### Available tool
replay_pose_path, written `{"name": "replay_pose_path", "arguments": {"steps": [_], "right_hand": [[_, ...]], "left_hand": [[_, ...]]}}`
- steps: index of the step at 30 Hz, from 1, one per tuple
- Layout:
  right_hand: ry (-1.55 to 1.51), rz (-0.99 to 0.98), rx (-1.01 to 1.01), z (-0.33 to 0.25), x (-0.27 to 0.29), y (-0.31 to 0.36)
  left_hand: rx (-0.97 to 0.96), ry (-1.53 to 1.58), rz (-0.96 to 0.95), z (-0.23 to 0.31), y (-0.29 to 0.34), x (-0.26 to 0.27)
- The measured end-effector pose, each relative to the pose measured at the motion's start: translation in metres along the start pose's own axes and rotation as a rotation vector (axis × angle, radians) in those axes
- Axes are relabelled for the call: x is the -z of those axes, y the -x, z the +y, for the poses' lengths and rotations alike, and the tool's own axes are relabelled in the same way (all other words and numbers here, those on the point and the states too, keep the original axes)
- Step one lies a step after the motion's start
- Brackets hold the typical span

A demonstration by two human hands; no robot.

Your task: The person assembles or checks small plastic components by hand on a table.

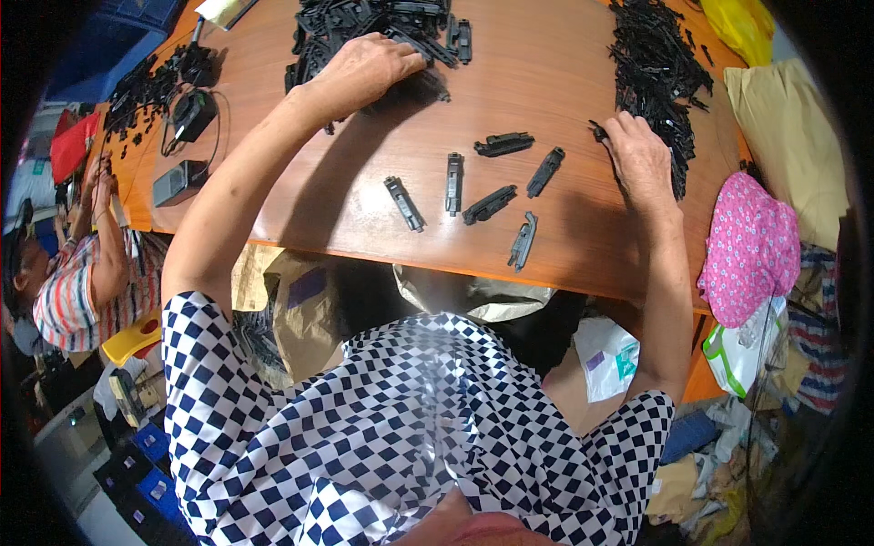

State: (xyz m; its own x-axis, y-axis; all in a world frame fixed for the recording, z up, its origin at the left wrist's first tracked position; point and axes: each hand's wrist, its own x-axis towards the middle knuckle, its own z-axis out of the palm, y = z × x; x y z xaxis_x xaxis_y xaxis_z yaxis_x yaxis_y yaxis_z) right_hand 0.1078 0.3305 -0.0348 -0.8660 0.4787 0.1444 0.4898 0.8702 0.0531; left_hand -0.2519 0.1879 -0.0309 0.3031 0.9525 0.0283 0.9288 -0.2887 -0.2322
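My left hand (pixel 371 69) lies over the near part of a heap of black plastic parts (pixel 339 20). Its fingers are bent and close together, and whatever they grip is hidden beneath them. On the right, my right hand (pixel 639 156) is closed, with the end of a small black plastic part (pixel 598 130) showing at its fingertips. It is beside a second heap of thin black parts (pixel 651 59). Between my hands, several long narrow black clip-like pieces (pixel 491 205) lie apart on the brown wooden table (pixel 382 146).
Small black bits (pixel 137 105), a black box-shaped device (pixel 179 182) and cables are at the table's left. A blue crate (pixel 109 50) stands beyond. Pink flowered cloth (pixel 751 246) hangs at the right edge. Another person in a striped top (pixel 91 278) sits at the left.
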Motion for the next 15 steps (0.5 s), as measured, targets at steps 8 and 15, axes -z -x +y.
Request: {"name": "replay_pose_path", "arguments": {"steps": [8, 15], "right_hand": [[-0.601, 0.390, -0.242, -0.032, 0.022, -0.007], [-0.526, 0.557, 0.186, -0.121, 0.058, -0.008]], "left_hand": [[0.561, 1.652, 0.105, 0.034, 0.005, 0.021], [0.370, 2.578, -0.057, 0.089, 0.024, 0.033]]}}
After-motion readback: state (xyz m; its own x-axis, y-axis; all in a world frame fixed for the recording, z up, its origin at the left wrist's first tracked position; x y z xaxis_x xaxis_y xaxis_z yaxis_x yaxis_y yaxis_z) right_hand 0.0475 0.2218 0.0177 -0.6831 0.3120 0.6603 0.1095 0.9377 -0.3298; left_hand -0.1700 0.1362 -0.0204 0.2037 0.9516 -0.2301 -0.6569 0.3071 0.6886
